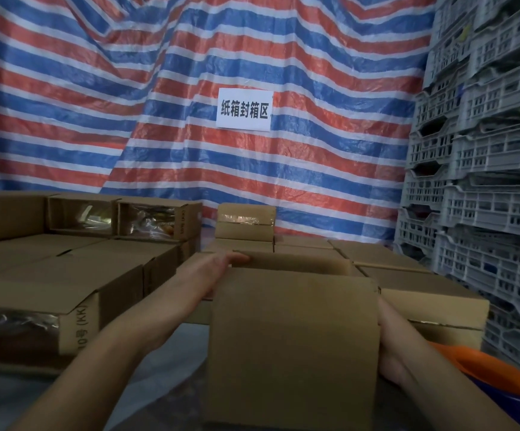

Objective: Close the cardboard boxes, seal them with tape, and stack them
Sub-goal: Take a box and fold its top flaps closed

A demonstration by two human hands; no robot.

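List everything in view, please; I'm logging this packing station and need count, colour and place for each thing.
Brown cardboard box being held: one, centre foreground, between both hands.
Other brown cardboard boxes: many, exact count unclear, stacked left, behind and right of the held box; some show clear tape.
Red, blue and white striped tarpaulin: one, hanging across the back.
White paper sign with black characters: one, on the tarpaulin.
Grey plastic lattice crates: a tall stack, right edge.
Orange rounded object: one, lower right, partly hidden.
Left hand: on the held box's left side, fingers over its top edge.
Right hand: against its right side, mostly hidden.
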